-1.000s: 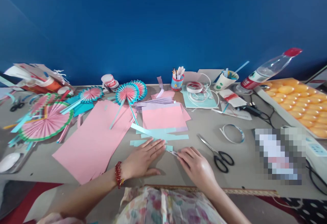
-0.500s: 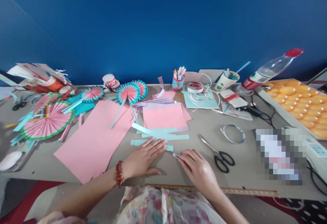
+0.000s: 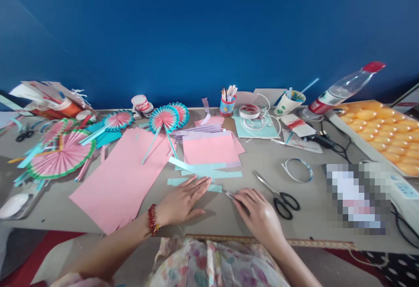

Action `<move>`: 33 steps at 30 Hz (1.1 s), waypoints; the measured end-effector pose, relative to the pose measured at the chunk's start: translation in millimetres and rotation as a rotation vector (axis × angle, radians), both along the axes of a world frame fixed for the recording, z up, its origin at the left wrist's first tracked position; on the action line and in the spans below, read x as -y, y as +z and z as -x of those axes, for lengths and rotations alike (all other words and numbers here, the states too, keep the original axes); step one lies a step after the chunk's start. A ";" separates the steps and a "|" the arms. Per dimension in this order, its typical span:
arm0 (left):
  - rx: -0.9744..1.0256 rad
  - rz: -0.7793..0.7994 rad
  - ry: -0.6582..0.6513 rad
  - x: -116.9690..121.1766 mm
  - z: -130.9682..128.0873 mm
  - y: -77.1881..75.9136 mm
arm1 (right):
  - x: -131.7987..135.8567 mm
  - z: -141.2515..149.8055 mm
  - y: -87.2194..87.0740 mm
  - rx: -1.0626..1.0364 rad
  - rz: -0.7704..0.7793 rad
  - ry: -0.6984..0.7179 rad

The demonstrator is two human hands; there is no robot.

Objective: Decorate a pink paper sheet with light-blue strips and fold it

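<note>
My left hand (image 3: 183, 199) lies flat with fingers stretched out, pressing on a light blue paper strip (image 3: 214, 187) near the table's front edge. A red bead bracelet sits on that wrist. My right hand (image 3: 258, 213) is closed around a thin silvery tool (image 3: 231, 194), its tip touching the right end of the strip. More light blue strips (image 3: 209, 171) lie just behind my fingers.
A large pink sheet (image 3: 121, 178) lies to the left, smaller pink paper (image 3: 209, 147) behind. Black-handled scissors (image 3: 278, 195) rest right of my hand. Paper fans (image 3: 60, 154), a pen cup (image 3: 227, 104), tape roll (image 3: 249, 111), bottle (image 3: 343, 88) and orange tray (image 3: 382, 132) crowd the table.
My right hand has shifted a little to the right and the tool now points more clearly at the strip's end. The left hand stays flat in place.
</note>
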State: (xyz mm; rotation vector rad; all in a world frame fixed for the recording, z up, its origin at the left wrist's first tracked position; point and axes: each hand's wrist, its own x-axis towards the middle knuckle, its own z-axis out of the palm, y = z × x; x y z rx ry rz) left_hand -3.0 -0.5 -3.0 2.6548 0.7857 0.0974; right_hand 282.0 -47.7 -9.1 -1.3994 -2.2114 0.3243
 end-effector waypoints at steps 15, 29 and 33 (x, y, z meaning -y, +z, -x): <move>-0.014 0.000 0.013 1.3 -1.3 -0.2 | -2.6 30.2 2.8 0.012 0.053 0.034; 0.000 -0.009 0.002 0.1 -0.2 1.5 | -5.9 33.6 3.4 0.004 0.032 0.068; -0.015 -0.038 0.009 -3.3 12.8 10.1 | -6.0 31.8 -0.5 0.015 0.051 0.073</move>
